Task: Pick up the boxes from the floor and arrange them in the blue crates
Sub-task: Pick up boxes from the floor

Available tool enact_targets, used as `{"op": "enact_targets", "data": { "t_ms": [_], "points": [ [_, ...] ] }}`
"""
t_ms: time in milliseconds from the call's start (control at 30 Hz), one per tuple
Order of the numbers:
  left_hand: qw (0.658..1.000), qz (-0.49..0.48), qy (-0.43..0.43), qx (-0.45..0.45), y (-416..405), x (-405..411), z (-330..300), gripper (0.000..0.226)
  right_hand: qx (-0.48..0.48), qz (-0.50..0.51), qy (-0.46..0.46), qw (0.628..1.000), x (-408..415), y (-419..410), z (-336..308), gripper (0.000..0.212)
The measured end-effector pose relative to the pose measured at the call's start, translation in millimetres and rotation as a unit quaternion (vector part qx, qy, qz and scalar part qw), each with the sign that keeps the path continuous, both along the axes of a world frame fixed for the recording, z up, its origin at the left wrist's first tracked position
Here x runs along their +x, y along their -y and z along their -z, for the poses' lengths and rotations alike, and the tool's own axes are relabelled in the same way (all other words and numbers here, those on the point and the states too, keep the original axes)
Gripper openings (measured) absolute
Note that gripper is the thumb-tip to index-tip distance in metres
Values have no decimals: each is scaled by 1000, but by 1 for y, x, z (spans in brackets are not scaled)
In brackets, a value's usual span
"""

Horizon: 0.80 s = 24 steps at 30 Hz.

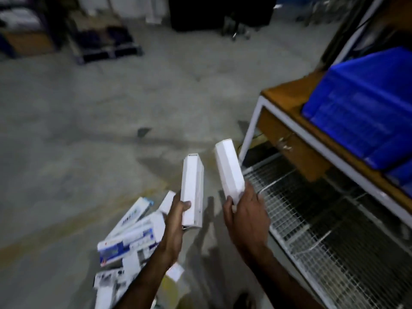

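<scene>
My left hand [176, 221] grips the lower end of a long white box [192, 188], held upright above the floor. My right hand [247, 217] grips a second white box [229, 168], tilted slightly left, close to the table's corner. Several more white and blue printed boxes [131, 233] lie in a loose pile on the floor at the lower left. A blue crate [365, 103] stands on the wooden table at the right, its inside hidden from here.
The wooden table [287, 97] has a white metal frame and a wire mesh shelf [323, 224] underneath. A dark pallet [104, 45] and shelving stand at the far back. Bare concrete floor [111, 108] stretches between. The picture is blurred.
</scene>
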State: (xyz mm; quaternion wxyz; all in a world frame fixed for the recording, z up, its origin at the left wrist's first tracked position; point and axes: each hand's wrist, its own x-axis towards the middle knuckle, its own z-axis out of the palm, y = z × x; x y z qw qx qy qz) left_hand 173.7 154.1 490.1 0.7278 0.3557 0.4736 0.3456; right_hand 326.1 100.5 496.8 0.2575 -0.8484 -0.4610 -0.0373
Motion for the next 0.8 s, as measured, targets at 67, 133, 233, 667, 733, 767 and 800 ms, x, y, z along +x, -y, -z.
{"op": "enact_targets", "data": {
  "t_ms": [67,133,233,667,733,767,800],
  "points": [
    [999,23,26,11,-1,38,-46,57,32,19,13,999,38,10,-41,56],
    [997,53,40,35,-2,76,-84,65,70,37,21,997,76,15,-76,56],
    [991,99,53,73,-6,145,-136,63,103,82,29,991,141,24,-124,57],
    [918,255,-17,303,-29,398,-264,41,168,214,113,955,367,24,-229,56],
    [899,268,-63,340,-46,437,-268,61,143,241,107,954,393,14,-227,56],
    [886,272,-99,362,-55,456,-269,74,127,251,102,954,405,8,-226,55],
    [873,272,-140,380,-65,473,-268,82,109,257,96,955,414,2,-225,52]
  ]
}}
